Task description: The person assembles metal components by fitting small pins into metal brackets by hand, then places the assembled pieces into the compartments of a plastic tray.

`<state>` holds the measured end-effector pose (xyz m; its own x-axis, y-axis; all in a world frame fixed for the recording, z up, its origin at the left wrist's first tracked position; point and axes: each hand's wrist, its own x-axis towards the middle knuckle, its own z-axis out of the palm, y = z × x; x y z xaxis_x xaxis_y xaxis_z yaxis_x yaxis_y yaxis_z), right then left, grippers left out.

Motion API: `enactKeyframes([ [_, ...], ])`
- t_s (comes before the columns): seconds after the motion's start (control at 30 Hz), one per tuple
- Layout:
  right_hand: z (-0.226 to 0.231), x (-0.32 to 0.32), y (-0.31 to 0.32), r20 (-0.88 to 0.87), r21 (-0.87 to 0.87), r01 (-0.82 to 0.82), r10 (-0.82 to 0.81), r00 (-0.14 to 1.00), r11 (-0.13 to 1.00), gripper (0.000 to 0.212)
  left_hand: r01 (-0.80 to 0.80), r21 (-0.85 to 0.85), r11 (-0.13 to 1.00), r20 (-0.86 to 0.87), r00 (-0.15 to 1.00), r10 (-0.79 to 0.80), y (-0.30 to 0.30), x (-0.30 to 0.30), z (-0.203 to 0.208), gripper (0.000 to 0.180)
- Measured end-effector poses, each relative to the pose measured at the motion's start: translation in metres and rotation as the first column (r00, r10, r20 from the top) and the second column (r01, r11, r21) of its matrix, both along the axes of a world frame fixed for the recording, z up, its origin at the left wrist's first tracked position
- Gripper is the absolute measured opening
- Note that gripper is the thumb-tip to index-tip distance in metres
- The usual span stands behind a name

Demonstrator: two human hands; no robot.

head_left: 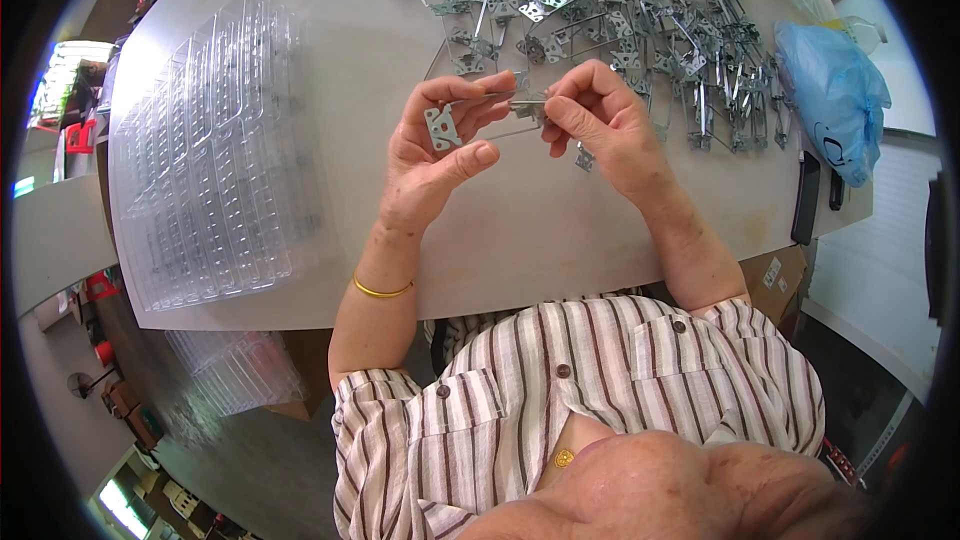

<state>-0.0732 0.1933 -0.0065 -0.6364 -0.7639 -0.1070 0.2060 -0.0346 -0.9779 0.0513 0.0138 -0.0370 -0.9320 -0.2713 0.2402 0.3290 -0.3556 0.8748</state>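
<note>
Above the near part of the white table (540,230), both my hands are raised and face each other around one metal bracket assembly (441,128). It has a flat, cut-out plate at its left end and thin rods running across to the right. My left hand (425,160) is curled about the plate end, with the thumb below and the fingers above. The fingers of my right hand (615,130) pinch the other end; what lies under the fingertips is partly hidden. A small metal plate (584,157) shows just below the right fingers.
A heap of similar metal brackets with rods (620,25) covers the far middle and right of the table. Stacked clear plastic trays (215,160) stand at left. At right lie a blue plastic bag (835,95) and a black bar-shaped object (805,198). A cardboard box (780,280) sits below.
</note>
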Motion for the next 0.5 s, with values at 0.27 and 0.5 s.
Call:
enactKeyframes([
  [0.27,-0.002,-0.006,0.008,-0.29,-0.076,-0.013,-0.01,0.957,0.997,0.013,0.076,0.146,0.986,0.285,0.952,-0.115,-0.006,0.001,0.01,0.048],
  [0.5,-0.002,-0.006,0.01,-0.375,-0.062,-0.102,0.072,0.924,0.993,0.013,0.326,0.28,0.903,0.286,0.87,-0.403,-0.006,0.005,0.014,0.036],
])
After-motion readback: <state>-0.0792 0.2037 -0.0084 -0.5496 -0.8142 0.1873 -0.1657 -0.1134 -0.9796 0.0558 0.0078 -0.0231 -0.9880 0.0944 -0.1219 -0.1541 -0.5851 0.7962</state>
